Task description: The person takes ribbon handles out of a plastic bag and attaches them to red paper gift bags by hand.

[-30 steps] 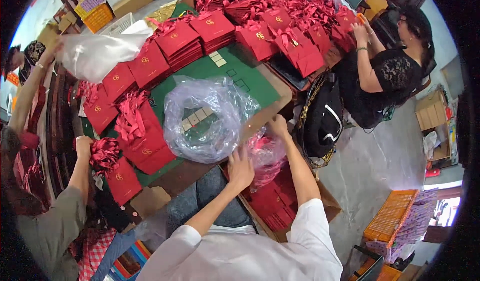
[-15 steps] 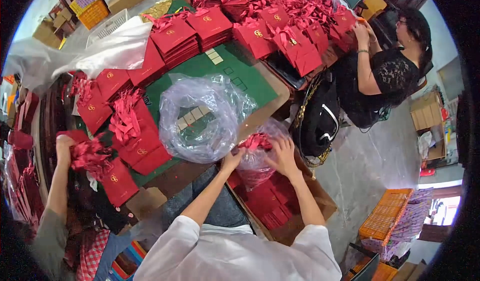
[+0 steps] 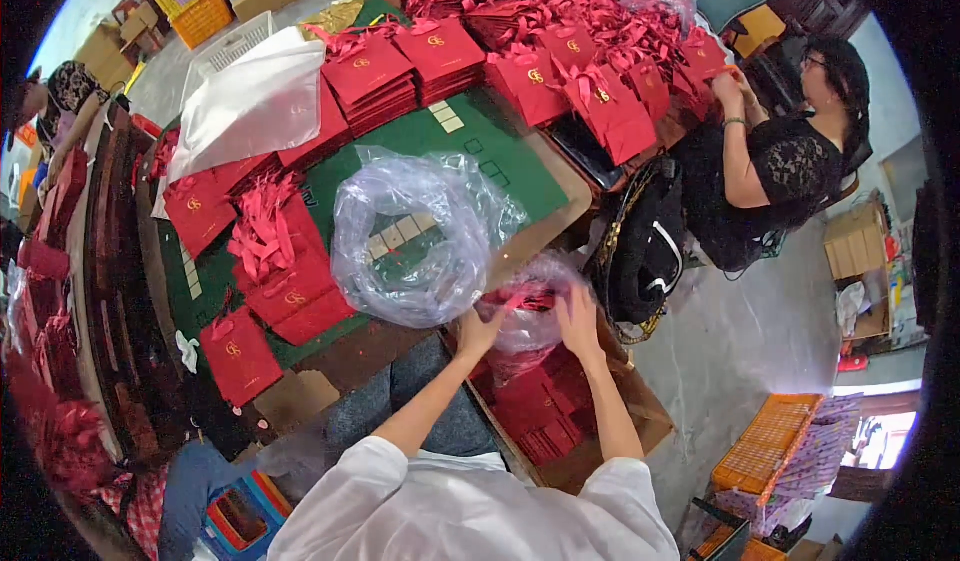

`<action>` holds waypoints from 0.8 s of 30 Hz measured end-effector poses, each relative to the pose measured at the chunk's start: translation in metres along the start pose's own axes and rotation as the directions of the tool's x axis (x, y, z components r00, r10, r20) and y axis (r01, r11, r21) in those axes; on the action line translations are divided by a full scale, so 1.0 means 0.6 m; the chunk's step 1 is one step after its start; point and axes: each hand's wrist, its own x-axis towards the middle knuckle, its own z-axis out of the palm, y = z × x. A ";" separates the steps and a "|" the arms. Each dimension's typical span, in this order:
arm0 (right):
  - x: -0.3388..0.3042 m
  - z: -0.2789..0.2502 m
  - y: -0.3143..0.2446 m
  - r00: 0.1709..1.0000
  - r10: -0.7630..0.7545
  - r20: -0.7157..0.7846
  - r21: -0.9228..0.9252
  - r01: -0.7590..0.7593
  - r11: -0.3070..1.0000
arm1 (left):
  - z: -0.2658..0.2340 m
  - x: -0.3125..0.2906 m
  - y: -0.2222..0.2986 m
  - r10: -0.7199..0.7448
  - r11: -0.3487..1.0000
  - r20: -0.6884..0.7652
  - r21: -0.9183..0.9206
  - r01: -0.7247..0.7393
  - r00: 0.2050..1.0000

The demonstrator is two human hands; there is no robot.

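Note:
A clear plastic bag with red paper gift bags inside stands between my hands, above a cardboard box. My left hand grips the plastic at its left side. On the opposite side, my right hand holds the bag's upper edge, its fingers slightly blurred. Below, more red gift bags lie packed in the box. Just left of my hands, a ring-shaped bundle of clear plastic bags rests on the green table.
Stacks of red gift bags with ribbon handles line the table's far and left sides, partly under a white plastic sheet. A co-worker sits at the right, hands on red bags. A black handbag lies between us. Orange crates stand lower right.
My right hand has turned more upright along the bag's edge. At the left, another person's arm has left with a red bundle, now blurred lower down. The white sheet has settled over the stacks.

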 end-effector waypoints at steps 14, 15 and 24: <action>0.152 0.089 0.039 0.947 0.306 -0.098 0.022 -0.305 0.952 | -0.014 0.018 -0.076 -0.362 0.817 0.194 -0.406 0.411 0.912; 0.149 0.094 0.049 0.945 0.286 -0.161 0.019 -0.287 0.958 | -0.007 0.012 -0.080 -0.363 0.814 0.187 -0.412 0.408 0.913; -0.011 -0.001 -0.062 0.951 0.074 -0.299 0.178 -0.021 0.984 | -0.050 -0.095 -0.017 0.079 0.955 0.127 -0.293 -0.038 0.989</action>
